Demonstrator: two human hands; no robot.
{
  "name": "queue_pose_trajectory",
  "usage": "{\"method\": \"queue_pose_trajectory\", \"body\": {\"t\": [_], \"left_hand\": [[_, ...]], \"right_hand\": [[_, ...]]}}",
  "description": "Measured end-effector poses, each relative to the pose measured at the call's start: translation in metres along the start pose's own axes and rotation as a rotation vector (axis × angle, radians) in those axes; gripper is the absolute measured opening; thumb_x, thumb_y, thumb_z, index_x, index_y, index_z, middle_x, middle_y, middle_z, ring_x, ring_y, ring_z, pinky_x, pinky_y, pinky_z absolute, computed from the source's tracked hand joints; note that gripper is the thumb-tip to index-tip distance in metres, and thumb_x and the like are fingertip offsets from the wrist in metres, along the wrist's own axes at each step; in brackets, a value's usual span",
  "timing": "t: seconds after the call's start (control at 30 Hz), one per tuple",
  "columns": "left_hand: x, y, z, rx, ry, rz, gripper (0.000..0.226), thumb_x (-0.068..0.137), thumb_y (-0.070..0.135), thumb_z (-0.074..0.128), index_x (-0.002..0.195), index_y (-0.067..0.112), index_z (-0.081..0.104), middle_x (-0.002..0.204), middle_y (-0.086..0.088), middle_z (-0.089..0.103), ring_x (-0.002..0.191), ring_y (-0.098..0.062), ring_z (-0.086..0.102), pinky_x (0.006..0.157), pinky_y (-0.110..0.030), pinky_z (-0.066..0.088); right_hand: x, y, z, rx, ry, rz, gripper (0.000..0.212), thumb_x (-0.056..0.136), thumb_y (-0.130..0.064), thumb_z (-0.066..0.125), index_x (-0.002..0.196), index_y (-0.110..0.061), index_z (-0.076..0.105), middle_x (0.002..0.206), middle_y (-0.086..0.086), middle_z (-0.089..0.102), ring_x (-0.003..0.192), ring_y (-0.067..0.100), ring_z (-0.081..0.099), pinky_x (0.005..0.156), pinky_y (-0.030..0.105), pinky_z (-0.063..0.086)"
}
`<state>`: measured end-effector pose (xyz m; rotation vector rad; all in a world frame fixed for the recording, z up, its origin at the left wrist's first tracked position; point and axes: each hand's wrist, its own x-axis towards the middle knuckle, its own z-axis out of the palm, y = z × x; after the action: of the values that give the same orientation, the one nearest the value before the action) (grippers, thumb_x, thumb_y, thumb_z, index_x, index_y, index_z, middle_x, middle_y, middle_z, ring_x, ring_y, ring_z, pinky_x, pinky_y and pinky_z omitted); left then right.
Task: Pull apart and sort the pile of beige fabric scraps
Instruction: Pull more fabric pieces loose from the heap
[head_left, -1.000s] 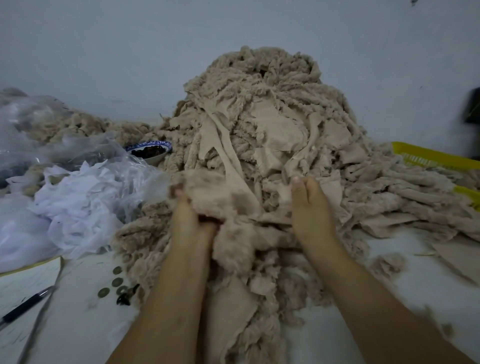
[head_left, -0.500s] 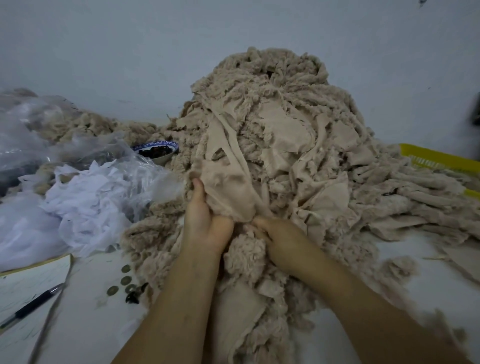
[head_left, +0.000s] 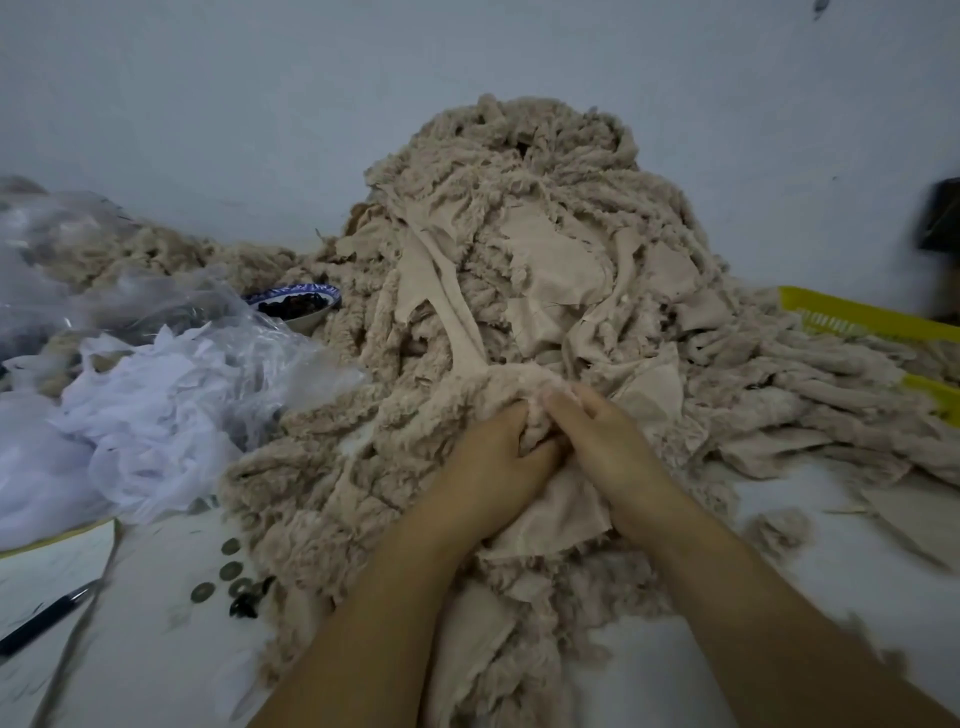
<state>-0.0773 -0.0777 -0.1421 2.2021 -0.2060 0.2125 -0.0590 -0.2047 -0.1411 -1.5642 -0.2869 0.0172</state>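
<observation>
Two hands, left hand (head_left: 488, 462) and right hand (head_left: 608, 441), are gripping one fuzzy scrap (head_left: 498, 387) mid-frame; hard tugging could be dragging the tangled pile (head_left: 519, 208) down.

The person's left hand (head_left: 488, 462) and right hand (head_left: 608, 447) were bare, and the left forearm (head_left: 374, 623) and right forearm (head_left: 753, 613) ran uncovered from the wrists down to the bottom edge of the view.

Scrap pile (head_left: 519, 270) mid-table; bowl (head_left: 298, 306), bag (head_left: 171, 395) left; basket (head_left: 862, 317) right
</observation>
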Motion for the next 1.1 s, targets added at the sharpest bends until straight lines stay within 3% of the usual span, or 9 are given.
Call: {"method": "queue_pose_trajectory", "body": {"t": [0.1,0.23,0.4,0.47,0.57,0.7,0.83,0.97,1.1], "left_hand": [[-0.002,-0.006,-0.004,-0.070,0.056,0.068,0.018,0.099,0.038,0.057,0.093,0.022,0.064,0.083,0.002,0.068,0.068,0.001,0.056,0.066,-0.017,0.044],[-0.003,-0.003,-0.012,-0.168,0.174,0.152,0.027,0.102,0.031,0.053,0.079,0.019,0.059,0.075,0.013,0.062,0.066,0.000,0.054,0.062,-0.013,0.042],[-0.003,0.004,-0.020,-0.256,0.134,0.248,0.020,0.101,0.024,0.056,0.099,0.042,0.063,0.135,0.030,0.049,0.124,0.014,0.044,0.093,-0.004,0.039],[-0.005,0.007,-0.018,-0.246,0.155,0.226,0.031,0.100,0.023,0.057,0.088,0.050,0.065,0.101,0.037,0.063,0.096,0.018,0.057,0.078,-0.003,0.042],[-0.003,0.003,-0.020,-0.597,0.258,0.038,0.027,0.094,0.033,0.065,0.069,0.030,0.073,0.067,0.015,0.067,0.060,0.000,0.061,0.054,-0.012,0.045],[0.002,-0.002,-0.029,-1.240,0.160,-0.143,0.037,0.086,0.032,0.071,0.113,0.006,0.074,0.115,-0.020,0.072,0.105,-0.031,0.071,0.080,-0.036,0.059],[0.006,-0.004,-0.028,-1.205,0.160,-0.157,0.032,0.086,0.035,0.068,0.107,0.013,0.076,0.114,-0.012,0.074,0.105,-0.026,0.071,0.090,-0.040,0.057],[0.009,-0.006,-0.032,-1.090,0.202,-0.175,0.046,0.088,0.049,0.062,0.117,0.015,0.072,0.116,-0.004,0.073,0.109,-0.021,0.068,0.100,-0.040,0.050],[0.008,-0.006,-0.031,-0.849,0.259,-0.255,0.040,0.096,0.056,0.053,0.094,0.024,0.077,0.091,0.003,0.077,0.072,-0.011,0.068,0.062,-0.027,0.052]], "right_hand": [[0.004,-0.002,-0.005,0.117,0.170,-0.016,0.030,0.101,-0.031,0.053,0.078,-0.034,0.072,0.092,0.005,0.075,0.086,0.015,0.072,0.078,0.030,0.059],[0.003,-0.010,-0.005,0.223,0.281,-0.061,0.033,0.101,-0.036,0.054,0.074,-0.039,0.072,0.080,-0.013,0.074,0.078,0.002,0.070,0.069,0.020,0.057],[0.001,-0.011,-0.003,0.164,0.183,-0.082,0.018,0.100,-0.034,0.055,0.098,-0.030,0.072,0.106,0.000,0.075,0.103,0.016,0.069,0.091,0.036,0.055],[-0.001,-0.013,0.000,0.130,0.160,-0.102,0.017,0.098,-0.035,0.057,0.094,-0.031,0.073,0.110,0.004,0.073,0.104,0.017,0.069,0.090,0.032,0.056],[-0.003,-0.015,-0.001,0.135,0.099,-0.151,0.032,0.083,-0.060,0.061,0.104,-0.038,0.067,0.119,-0.008,0.069,0.110,0.006,0.065,0.089,0.022,0.054],[-0.008,-0.003,0.008,-0.042,-0.195,-0.033,0.066,0.076,-0.062,0.072,0.135,-0.039,0.052,0.124,-0.016,0.066,0.110,-0.004,0.064,0.091,0.019,0.052],[0.000,-0.001,0.009,-0.239,-0.014,-0.034,0.045,0.093,-0.006,0.055,0.108,-0.048,0.059,0.083,-0.028,0.071,0.071,-0.004,0.066,0.059,0.013,0.051],[0.002,0.001,-0.005,-0.112,-0.026,0.091,0.046,0.096,-0.007,0.051,0.130,-0.036,0.060,0.086,-0.009,0.076,0.080,0.017,0.072,0.067,0.031,0.060],[0.014,-0.009,-0.021,0.517,0.010,-0.043,0.032,0.095,-0.020,0.059,0.126,-0.014,0.061,0.078,-0.006,0.074,0.062,0.004,0.067,0.050,0.017,0.051]]}}
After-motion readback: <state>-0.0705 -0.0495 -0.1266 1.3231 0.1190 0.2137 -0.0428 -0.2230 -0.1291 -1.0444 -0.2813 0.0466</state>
